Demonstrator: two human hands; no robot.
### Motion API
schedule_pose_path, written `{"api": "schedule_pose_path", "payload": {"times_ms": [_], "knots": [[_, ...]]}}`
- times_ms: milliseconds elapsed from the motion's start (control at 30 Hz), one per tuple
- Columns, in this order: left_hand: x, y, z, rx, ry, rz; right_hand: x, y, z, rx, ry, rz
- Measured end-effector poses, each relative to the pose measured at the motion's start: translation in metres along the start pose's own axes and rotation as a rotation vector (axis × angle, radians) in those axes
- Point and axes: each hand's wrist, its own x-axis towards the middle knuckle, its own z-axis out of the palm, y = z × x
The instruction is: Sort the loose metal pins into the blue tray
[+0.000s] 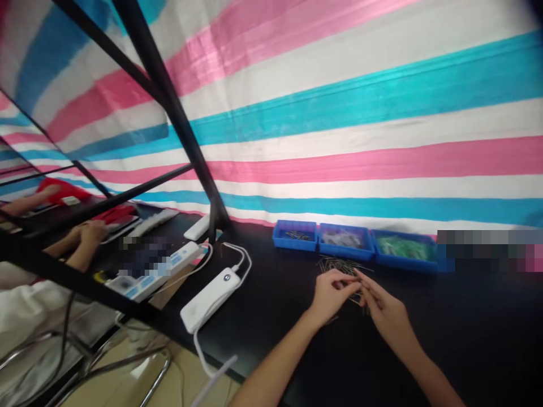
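Black tabletop point(254, 316) carries a loose pile of thin metal pins point(339, 264) just in front of three blue plastic trays, and the person's left hand point(333, 291) and right hand point(384, 308) meet over the near side of that pile. Their fingertips are drawn in and brought together, a precise hold that suits pieces so slender; whether a pin sits between them is too blurred to tell. Working directly above the heap probably keeps reaches short and lets anything dropped fall back among the rest. The trays stand end to end along the far edge of the surface, likely so that small pieces stay sorted and near: the left tray point(297, 244) holds dark slim pieces, the middle tray point(345, 252) pale, clear-looking ones, the right tray point(405, 263) green ones. Toward the left edge, well apart from the hands, lies a white power bank point(203, 302) with a plugged-in cable point(249, 263), presumably set aside there so its loops do not snag the pins. A black metal post point(186, 133) rises at the far left corner, before a striped sheet point(365, 164) that seems to serve as a wall.
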Motion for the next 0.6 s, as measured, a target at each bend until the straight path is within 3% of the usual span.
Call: {"api": "schedule_pose_path", "payload": {"times_ms": [167, 400, 600], "knots": [[-0.0014, 0.0020, 0.0038, -0.140, 0.023, -0.016, -0.0013, -0.0008, 0.0027, 0.090, 0.009, 0.075], [0.0017, 0.0044, 0.0046, -0.125, 0.063, -0.066, 0.0003, -0.0030, 0.0002, 0.086, 0.136, 0.231], [0.0020, 0.0044, 0.0025, -0.087, 0.069, -0.045, 0.0000, 0.0031, 0.0026, 0.030, 0.069, 0.253]]}}
